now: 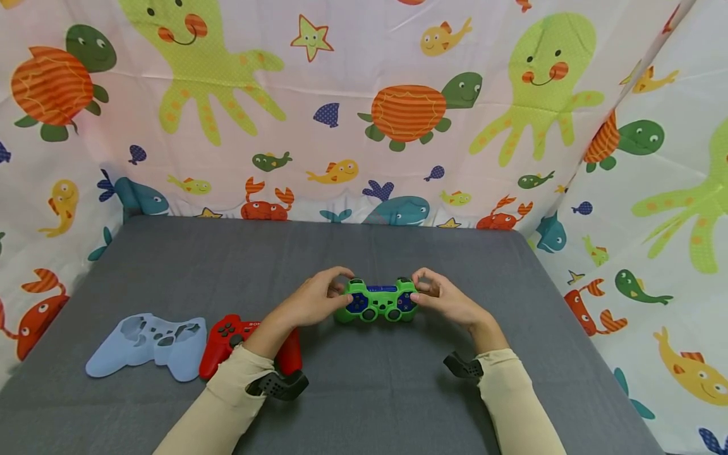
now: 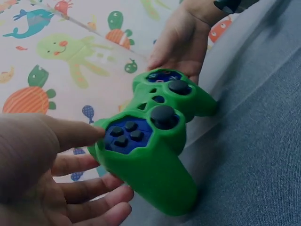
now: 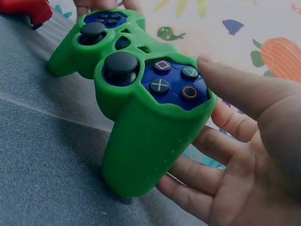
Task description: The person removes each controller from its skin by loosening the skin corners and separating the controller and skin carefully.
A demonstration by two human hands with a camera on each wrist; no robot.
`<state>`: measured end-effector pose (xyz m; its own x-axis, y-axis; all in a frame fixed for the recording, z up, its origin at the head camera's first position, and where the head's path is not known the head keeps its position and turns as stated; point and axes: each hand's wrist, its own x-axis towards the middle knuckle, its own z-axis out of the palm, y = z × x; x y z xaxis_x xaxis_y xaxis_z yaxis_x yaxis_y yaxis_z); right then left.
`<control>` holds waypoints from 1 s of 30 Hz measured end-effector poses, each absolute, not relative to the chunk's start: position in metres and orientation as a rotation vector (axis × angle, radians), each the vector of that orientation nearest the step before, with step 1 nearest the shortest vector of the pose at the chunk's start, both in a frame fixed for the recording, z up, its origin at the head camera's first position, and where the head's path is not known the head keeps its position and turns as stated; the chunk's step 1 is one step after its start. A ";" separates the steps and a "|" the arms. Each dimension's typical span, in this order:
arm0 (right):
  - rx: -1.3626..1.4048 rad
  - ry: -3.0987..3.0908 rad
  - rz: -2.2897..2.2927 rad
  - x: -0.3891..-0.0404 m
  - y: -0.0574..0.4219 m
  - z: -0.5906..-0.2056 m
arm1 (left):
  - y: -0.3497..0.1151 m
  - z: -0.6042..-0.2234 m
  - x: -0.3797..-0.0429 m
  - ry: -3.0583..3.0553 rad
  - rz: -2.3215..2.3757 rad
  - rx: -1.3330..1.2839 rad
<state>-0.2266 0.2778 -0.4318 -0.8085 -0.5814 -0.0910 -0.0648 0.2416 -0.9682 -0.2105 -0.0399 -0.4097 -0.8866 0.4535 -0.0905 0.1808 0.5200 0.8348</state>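
Observation:
A game controller in a green silicone cover [image 1: 381, 302], with blue face plates and black thumbsticks, is between the two hands near the middle of the table. My left hand [image 1: 318, 297] holds its left end, thumb on the top edge by the direction buttons and fingers behind, as the left wrist view shows. At the other end, my right hand [image 1: 446, 297] holds it with the thumb beside the symbol buttons [image 3: 176, 82] and the fingers at the back and underside. The grips of the controller seem to touch or nearly touch the grey cloth.
A red game controller [image 1: 218, 341] lies left of the green one, partly hidden by my left forearm. Beside it is a light blue silicone controller cover [image 1: 153, 344]. Grey cloth [image 1: 375, 392] covers the table, and a sea-animal printed curtain [image 1: 352, 126] stands behind and at the sides.

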 end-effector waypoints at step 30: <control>-0.826 1.942 -1.418 -0.227 0.278 -0.431 | -0.039 -0.425 -0.217 1.916 1.400 0.798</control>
<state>-0.2269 0.2785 -0.4308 -0.6334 -0.7675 -0.0993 -0.1390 0.2390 -0.9610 -0.2172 -0.0394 -0.4248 -0.6200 0.7730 -0.1344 0.1065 0.2526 0.9617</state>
